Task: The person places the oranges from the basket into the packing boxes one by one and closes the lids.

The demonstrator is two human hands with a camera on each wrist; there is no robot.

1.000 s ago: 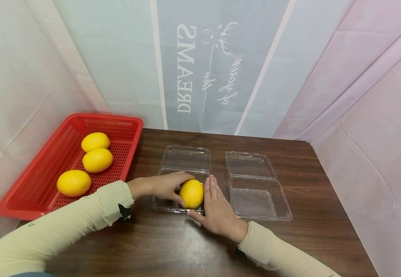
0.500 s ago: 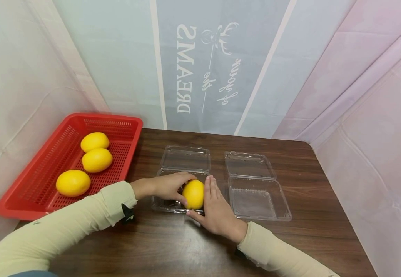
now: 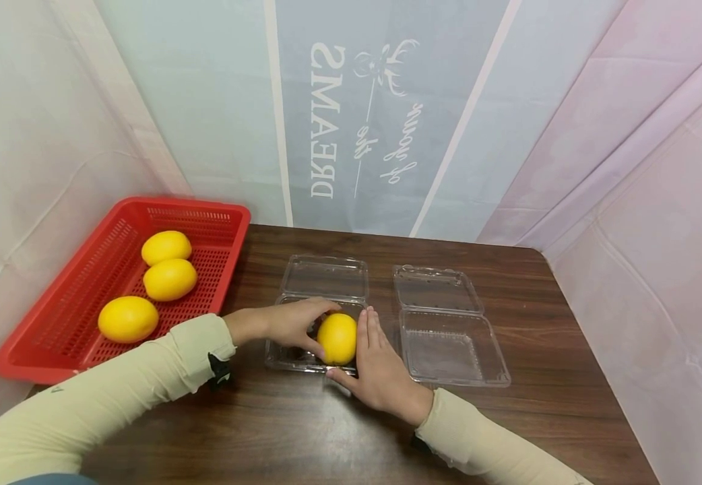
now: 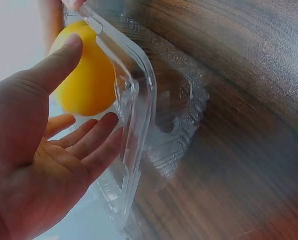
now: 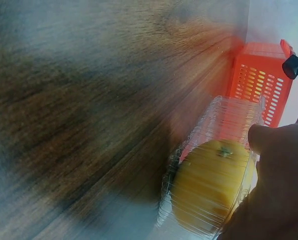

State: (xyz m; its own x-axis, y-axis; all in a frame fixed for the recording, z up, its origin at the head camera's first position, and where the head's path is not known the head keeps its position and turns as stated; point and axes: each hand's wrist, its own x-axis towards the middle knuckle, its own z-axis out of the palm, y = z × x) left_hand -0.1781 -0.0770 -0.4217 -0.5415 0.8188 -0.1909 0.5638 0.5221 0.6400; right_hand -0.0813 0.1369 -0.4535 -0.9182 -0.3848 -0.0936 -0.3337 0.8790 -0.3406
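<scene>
A yellow, oval, lemon-like fruit (image 3: 337, 339) sits at the right side of the left clear plastic clamshell container (image 3: 296, 367). My left hand (image 3: 296, 325) holds this fruit from the left, its thumb (image 4: 64, 60) lying on the skin. In the left wrist view the other fingers curve below the fruit, close to the container's rim. Against the container's right side rests my right hand (image 3: 383, 367), fingers straight and together, thumb at the front rim. The right wrist view shows the fruit's green stem end through the clear wall.
A second clamshell container (image 3: 496, 350) lies unfolded to the right, its lid toward the back. On the left stands a red plastic basket (image 3: 230, 269) with three more yellow fruits (image 3: 170, 279). Fabric curtains (image 3: 217, 135) enclose the brown wooden table (image 3: 302, 431).
The left hand and the fruit shifted slightly right, then slightly back left. The right hand has stayed at the container's right side.
</scene>
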